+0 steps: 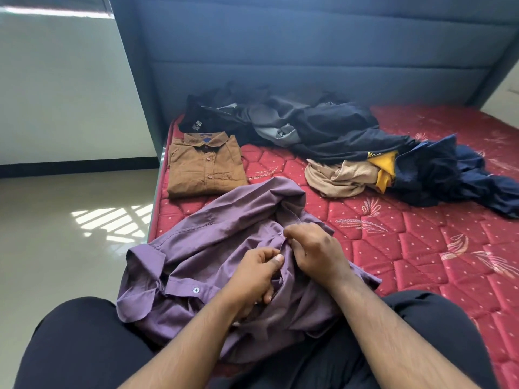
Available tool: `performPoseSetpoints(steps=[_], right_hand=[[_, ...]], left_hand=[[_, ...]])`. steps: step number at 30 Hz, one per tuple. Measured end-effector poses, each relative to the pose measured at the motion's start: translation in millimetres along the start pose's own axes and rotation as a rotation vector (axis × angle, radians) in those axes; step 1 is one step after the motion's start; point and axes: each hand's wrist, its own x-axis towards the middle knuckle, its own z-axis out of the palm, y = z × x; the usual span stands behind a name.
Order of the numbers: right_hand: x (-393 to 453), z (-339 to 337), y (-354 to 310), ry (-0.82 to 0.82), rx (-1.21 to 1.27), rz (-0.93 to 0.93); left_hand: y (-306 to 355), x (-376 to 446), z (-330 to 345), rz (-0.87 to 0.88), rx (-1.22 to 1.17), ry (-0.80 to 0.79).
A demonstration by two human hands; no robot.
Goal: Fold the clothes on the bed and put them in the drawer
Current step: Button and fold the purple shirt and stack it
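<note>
Purple shirt [224, 248], unfolded and rumpled, lying across my lap and the near edge of the bed [407, 248]; one cuff with a pale button [196, 290] turned toward my left side. My left hand [252, 279] rests on the middle of the shirt, fingers curled into the cloth and thumb bent over a ridge of fabric, gripping it; my right hand [314, 254], just beside it, pinches the same ridge between thumb and curled fingers; the two hands nearly touch. Beyond the purple shirt, near the left edge of the mattress, a brown shirt [205, 167] lies folded flat, buttons up, collar toward the headboard [309, 51]. To its right, well apart from my hands, an unfolded heap: dark clothes [323, 124] nearest the headboard; a beige garment [337, 178] bunched at the front; a yellow piece [384, 169] touching it; a navy garment [449, 175] spreading to the right. The mattress is red, quilted, with a pale printed pattern; the headboard is blue and padded. My legs, in black trousers [84, 346], sit at the bottom of the view; a glossy tiled floor [70, 220] lies to the left of the bed.
</note>
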Motion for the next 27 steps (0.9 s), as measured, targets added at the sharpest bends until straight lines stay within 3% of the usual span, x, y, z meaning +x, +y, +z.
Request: performPoseSetpoints(steps=[2, 3, 4, 6, 8, 10, 12, 14, 16, 20, 22, 25, 27], right_hand=[[6, -11, 3, -0.032, -0.152, -0.009], [10, -19, 6, -0.130, -0.224, 0.049], [14, -29, 9, -0.293, -0.283, 0.152], [23, -47, 8, -0.765, -0.441, 0.397], [31, -58, -1, -1.023, -0.587, 0.464], [46, -63, -11, -1.015, -0.629, 0.403], [63, -52, -15, -0.847, -0.520, 0.324], [68, -32, -18, -0.621, -0.242, 0.259], [59, -7, -4, -0.539, 0.059, 0.327], [37, 12, 34, -0.931, -0.137, 0.367], [44, 7, 41, -1.080, -0.169, 0.353], [64, -3, 39, -1.098, -0.249, 0.335], [80, -14, 36, -1.096, -0.310, 0.305]], left_hand=[[10, 6, -9, 0.000, 0.094, -0.079], [16, 11, -14, -0.001, 0.138, -0.097], [21, 22, -19, 0.008, 0.190, -0.080], [26, 55, -28, 0.088, 0.277, 0.114], [28, 86, -36, 0.225, 0.419, 0.313], [31, 107, -37, 0.278, 0.561, 0.250], [32, 120, -35, 0.249, 0.733, 0.016], [30, 129, -35, 0.193, 0.985, -0.142], [24, 140, -43, 0.186, 1.164, -0.177], [12, 149, -75, 0.054, 1.459, -0.239], [15, 145, -85, 0.095, 1.531, -0.214], [25, 144, -92, 0.307, 1.334, -0.041], [45, 147, -101, 0.416, 1.052, 0.063]])
